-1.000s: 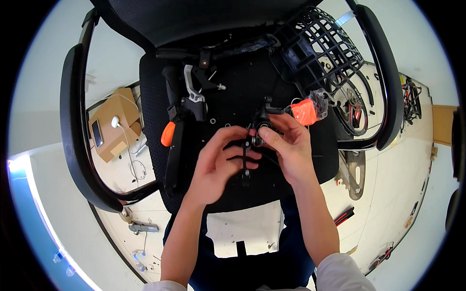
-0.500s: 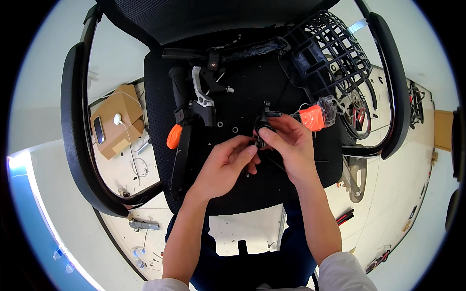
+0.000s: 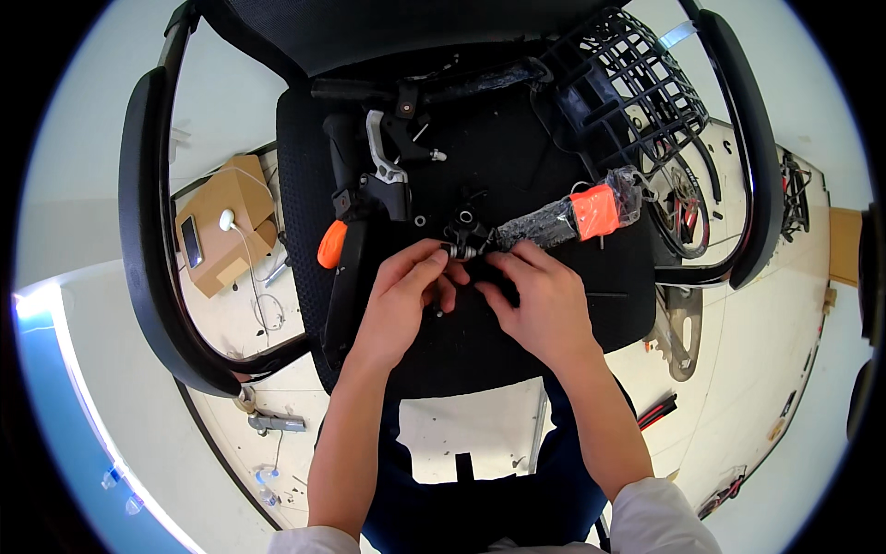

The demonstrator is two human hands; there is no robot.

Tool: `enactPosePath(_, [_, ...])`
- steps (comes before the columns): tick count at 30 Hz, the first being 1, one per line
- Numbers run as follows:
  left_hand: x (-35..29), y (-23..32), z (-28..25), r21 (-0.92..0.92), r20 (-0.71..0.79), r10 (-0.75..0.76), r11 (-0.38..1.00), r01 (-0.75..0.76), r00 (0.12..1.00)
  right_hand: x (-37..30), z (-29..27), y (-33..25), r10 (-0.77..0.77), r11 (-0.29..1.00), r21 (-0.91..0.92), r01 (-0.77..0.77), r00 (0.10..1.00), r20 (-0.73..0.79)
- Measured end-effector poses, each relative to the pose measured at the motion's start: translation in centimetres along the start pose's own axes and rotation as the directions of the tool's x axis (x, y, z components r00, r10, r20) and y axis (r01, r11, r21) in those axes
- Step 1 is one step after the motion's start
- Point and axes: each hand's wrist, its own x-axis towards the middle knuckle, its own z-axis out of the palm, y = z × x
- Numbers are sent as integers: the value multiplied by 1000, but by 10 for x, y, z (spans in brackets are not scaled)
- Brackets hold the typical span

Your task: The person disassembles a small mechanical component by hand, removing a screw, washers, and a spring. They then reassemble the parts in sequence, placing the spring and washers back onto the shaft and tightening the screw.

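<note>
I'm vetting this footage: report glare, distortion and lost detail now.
Head view: white glare at left, beside the flat blue surface; head view: the right edge of the pale tiled floor bends; head view: the small black-and-silver metal part at the left hand partly merges into the black fabric seat.
</note>
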Motion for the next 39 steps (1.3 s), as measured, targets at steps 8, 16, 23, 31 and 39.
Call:
enactPosePath(8, [3, 5, 4, 159, -67, -101, 981, 110, 993, 3, -9, 3, 107, 918, 375, -131, 991, 83])
enactPosePath(16, [4, 0, 14, -177, -1, -89, 980, 87, 996, 5, -16, -9, 295, 409, 776, -481, 874, 386])
enactPosePath(23, [3, -6, 17, -136, 96, 24, 991, -11, 995, 5, -14, -11, 303, 492, 743, -454, 889, 342])
enactPosePath(31, [0, -6, 20, -216, 115, 37, 976, -12, 993, 1, -14, -11, 342, 442, 783, -438, 889, 305])
enactPosePath(39, [0, -15, 22, -96, 115, 111, 990, -100, 987, -2, -1, -17, 281, 802, 541, -255, 959, 35])
